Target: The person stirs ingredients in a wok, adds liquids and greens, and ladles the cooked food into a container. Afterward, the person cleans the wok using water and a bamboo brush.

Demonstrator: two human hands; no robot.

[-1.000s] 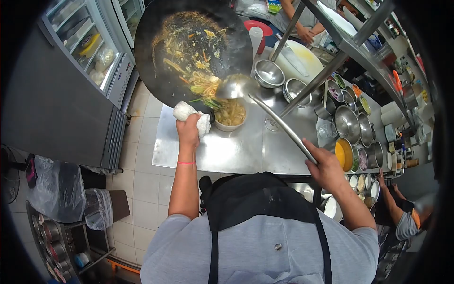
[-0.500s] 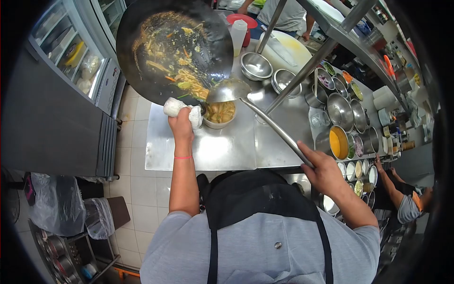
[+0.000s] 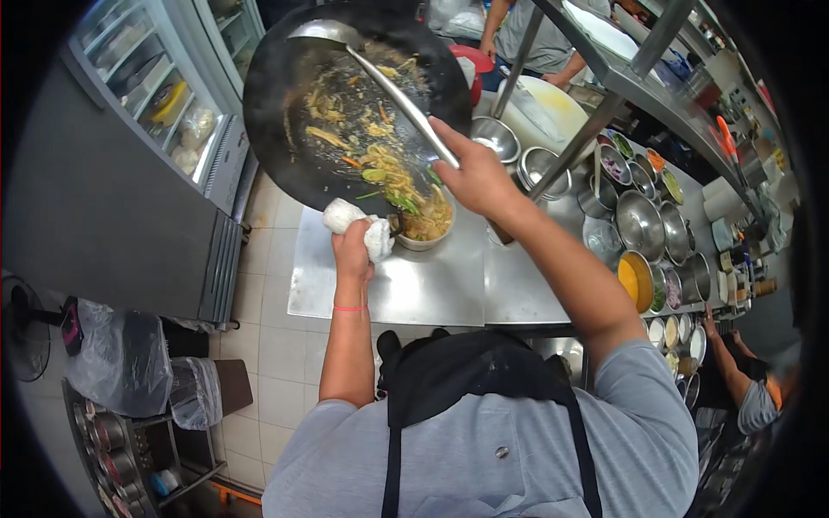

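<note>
my left fingers (image 3: 350, 239) grip a bunched white cloth (image 3: 341, 214) at the near edge of a wide black metal wok (image 3: 269, 121); my right fingers (image 3: 451, 141) wrap a long silver metal ladle (image 3: 406, 105). yellow-green cooked food (image 3: 380, 161) lies in the wok and the round pale bowl (image 3: 422, 245) below its lip; tilting too steeply, or the cloth slipping, could spill it onto the silver metal tabletop (image 3: 432, 298).
</note>
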